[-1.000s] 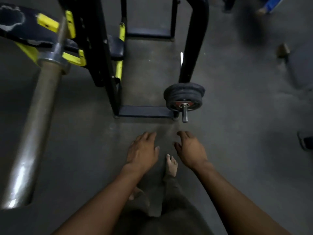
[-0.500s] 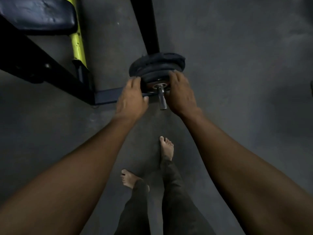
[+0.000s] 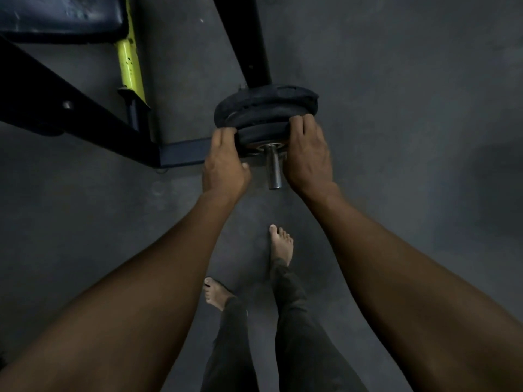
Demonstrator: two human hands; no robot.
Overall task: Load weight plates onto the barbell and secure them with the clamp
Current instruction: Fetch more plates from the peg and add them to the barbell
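Both hands clamped on front plate [image 3: 261, 131]: left hand [image 3: 225, 162], right hand [image 3: 307, 154] at opposite edges | plates [image 3: 268, 106] stacked on storage peg [image 3: 273, 169], low on rack [image 3: 254, 38] | risk: plate slips off peg, drops toward bare feet [image 3: 281, 244]

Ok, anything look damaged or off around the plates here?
Yes: the rear weight plate has a chipped, ragged rubber rim. The left hand and right hand grip the front plate on its storage peg. The person's feet below are bare.
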